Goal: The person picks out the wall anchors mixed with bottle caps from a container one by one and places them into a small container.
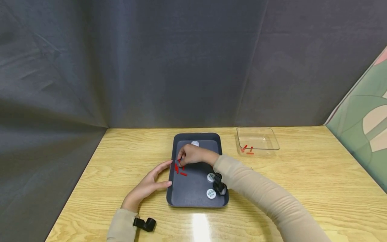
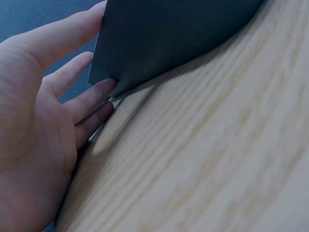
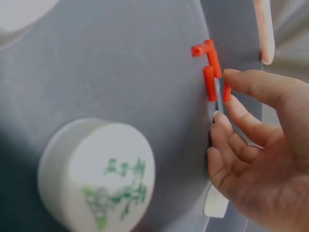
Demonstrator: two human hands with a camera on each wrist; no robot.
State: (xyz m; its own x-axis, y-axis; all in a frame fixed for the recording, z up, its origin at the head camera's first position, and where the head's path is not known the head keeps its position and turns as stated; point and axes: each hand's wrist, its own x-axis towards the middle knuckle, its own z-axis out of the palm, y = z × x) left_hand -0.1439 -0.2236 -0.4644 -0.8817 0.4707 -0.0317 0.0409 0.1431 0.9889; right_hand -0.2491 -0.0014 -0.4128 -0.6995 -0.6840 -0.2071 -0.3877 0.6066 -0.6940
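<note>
2 hands, both at the tray. Right hand [image 1: 193, 154]: thumb and index finger pinch 1 red piece [image 3: 227, 92] just inside the tray's left wall, other fingers partly bent. Left hand [image 1: 146, 185]: wide, thumb and fingers spread, tips at the outside of the same wall; nothing gripped.

1 dark tray [image 1: 190, 188], flat on the worktop [image 1: 317, 174]. In it, by the right hand's fingertips: at least 3 loose red pieces [image 3: 209, 83]; exact count unclear, overlap. White round caps [image 1: 211, 194]: 3 clear, 1 at far end, 2 near the right wrist, green writing on those 2.

Black wrist cameras [image 1: 148, 224]: 2, one per wrist.

Farther right, well apart from tray: 1 clear box [image 1: 263, 148], at least 3 red sticks [image 1: 250, 153] inside, blurred. Dark cloth [image 1: 181, 67] behind.
</note>
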